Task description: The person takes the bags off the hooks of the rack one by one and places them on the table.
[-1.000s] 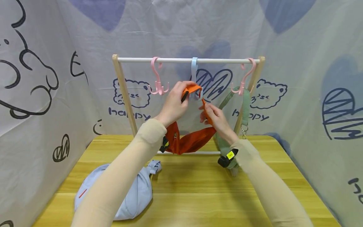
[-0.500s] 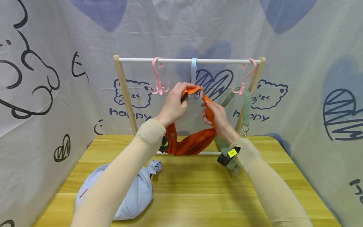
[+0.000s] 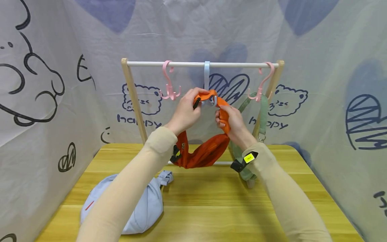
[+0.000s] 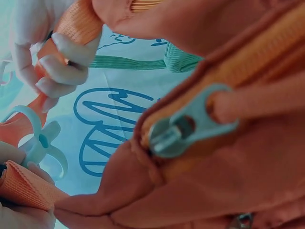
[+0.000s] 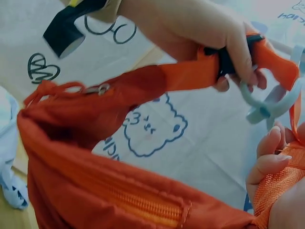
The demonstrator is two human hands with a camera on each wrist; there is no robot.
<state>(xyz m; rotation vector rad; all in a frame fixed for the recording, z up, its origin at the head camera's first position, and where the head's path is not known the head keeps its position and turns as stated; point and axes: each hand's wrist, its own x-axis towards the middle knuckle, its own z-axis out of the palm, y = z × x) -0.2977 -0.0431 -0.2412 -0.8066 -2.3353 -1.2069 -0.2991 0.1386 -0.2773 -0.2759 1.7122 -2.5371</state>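
An orange-red waist bag (image 3: 208, 151) with a zipper hangs below my two hands. My left hand (image 3: 186, 109) pinches its orange strap (image 3: 223, 102) beside a black buckle (image 5: 225, 62). On the other side, my right hand (image 3: 234, 121) grips the strap with curled fingers. Between the hands, the strap arches over a prong of the light blue hook (image 3: 207, 75), which hangs from the rack's bar. The hook's curved prongs (image 4: 40, 138) show close to both hands in the left wrist view. A metal zipper pull (image 4: 186, 124) dangles on the bag there.
Pink hooks (image 3: 169, 85) hang to either side on the white bar (image 3: 187, 64). A green bag's strap (image 3: 263, 112) is on the right one. A light blue bag (image 3: 145, 211) lies on the wooden table (image 3: 211, 208) at left, partly behind my left arm.
My right hand has shifted slightly right and turned, and the strap now spreads broader across the hook's prong. The bag's body has swung a little. My left hand has hardly moved.
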